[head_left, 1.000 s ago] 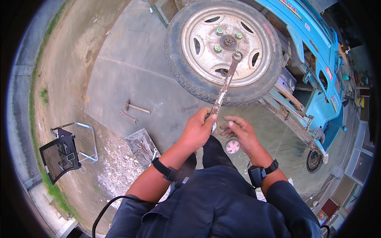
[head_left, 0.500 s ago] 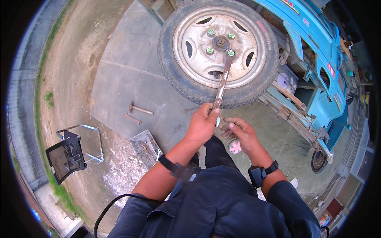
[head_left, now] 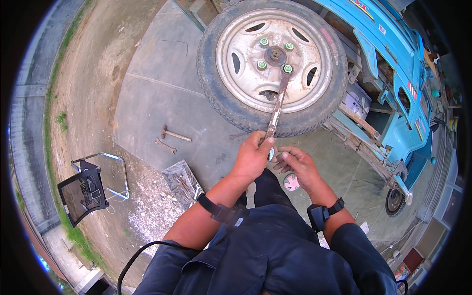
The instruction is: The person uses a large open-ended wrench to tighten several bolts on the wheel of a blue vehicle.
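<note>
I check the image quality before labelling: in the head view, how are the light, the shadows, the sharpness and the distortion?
Head view: soft, even daylight with only faint shadows and no strong glare; the wheel, the long wrench, the left hand and the right hand look sharp; fisheye distortion bends the blue vehicle and the concrete slab edges, and a black rim frames the picture.

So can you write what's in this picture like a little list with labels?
Left hand: grips the wrench handle
Right hand: open, beside the handle end
Wrench: head on a green nut
Wheel: upright, on a blue truck
Ground: hammer, spanner, tool tray
Left side: folded chair
</note>
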